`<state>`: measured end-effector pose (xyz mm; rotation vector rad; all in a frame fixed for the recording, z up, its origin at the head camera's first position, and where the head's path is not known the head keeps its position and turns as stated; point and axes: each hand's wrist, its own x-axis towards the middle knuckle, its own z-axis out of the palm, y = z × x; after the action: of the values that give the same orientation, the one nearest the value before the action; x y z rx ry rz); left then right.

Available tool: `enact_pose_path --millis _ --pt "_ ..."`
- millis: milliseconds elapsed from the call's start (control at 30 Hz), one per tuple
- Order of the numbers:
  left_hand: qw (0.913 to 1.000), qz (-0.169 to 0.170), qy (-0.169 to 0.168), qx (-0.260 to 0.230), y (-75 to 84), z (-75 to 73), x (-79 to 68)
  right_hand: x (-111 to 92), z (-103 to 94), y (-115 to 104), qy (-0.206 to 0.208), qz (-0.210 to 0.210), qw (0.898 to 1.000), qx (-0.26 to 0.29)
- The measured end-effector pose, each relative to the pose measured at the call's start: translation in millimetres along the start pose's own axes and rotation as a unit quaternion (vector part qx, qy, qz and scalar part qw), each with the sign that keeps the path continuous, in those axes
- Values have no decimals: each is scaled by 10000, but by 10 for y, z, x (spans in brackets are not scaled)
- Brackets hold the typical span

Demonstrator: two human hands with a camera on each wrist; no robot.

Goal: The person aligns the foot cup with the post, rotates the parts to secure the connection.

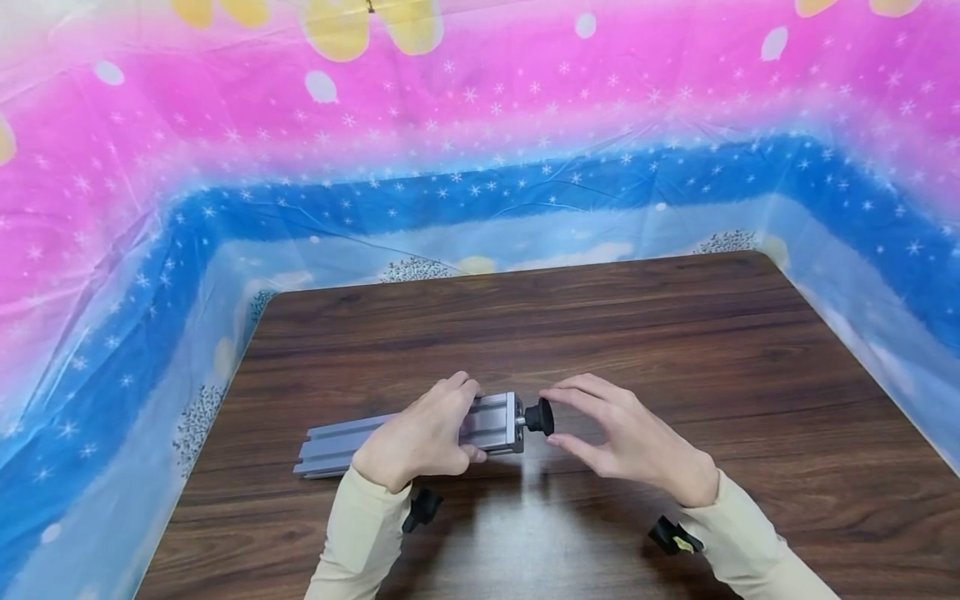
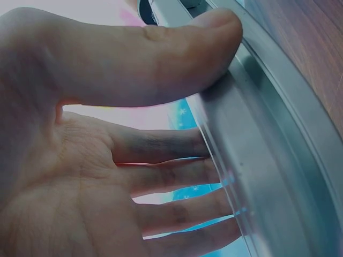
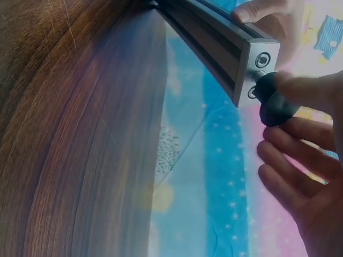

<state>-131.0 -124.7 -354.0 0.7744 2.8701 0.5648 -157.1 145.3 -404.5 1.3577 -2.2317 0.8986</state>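
A length of silver aluminium extrusion [image 1: 341, 446] lies across the middle of the view, grooved along its sides. My left hand [image 1: 420, 433] grips it from above near its right end, thumb on the near side and fingers over the far side. Bolts show on the end plate [image 3: 244, 80] in the right wrist view. From that plate a black levelling foot [image 1: 543, 417] sticks out on a short metal stem. My right hand [image 1: 630, 433] pinches the foot's round base between thumb and forefinger, its other fingers spread below in the right wrist view.
The dark wood-grain table [image 1: 540, 333] spreads out under the hands. A pink and blue patterned cloth [image 1: 480, 192] hangs behind it and along both sides. Black wrist mounts [image 1: 423, 510] show under both cream sleeves.
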Motion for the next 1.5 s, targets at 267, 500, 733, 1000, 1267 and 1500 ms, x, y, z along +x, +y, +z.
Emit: enact_pose_path --millis 267,500,733,1000,1267,1500 --pt "10000 27 29 -44 -6 -1 -6 44 50 7 -77 598 9976 -346" --pt "10000 35 29 -19 -10 -9 -8 58 47 12 -215 879 9952 -385" --pt "10000 30 13 17 -10 -25 -13 13 -39 -23 -178 634 9977 -180" --pt "10000 17 15 14 -18 -16 -18 59 -16 -48 -65 -8 10000 -42" --pt "10000 1 11 -51 -8 5 -19 74 76 -21 34 647 9961 -605" --pt "10000 6 22 -34 -4 0 -20 89 92 -16 -105 943 9928 -731"
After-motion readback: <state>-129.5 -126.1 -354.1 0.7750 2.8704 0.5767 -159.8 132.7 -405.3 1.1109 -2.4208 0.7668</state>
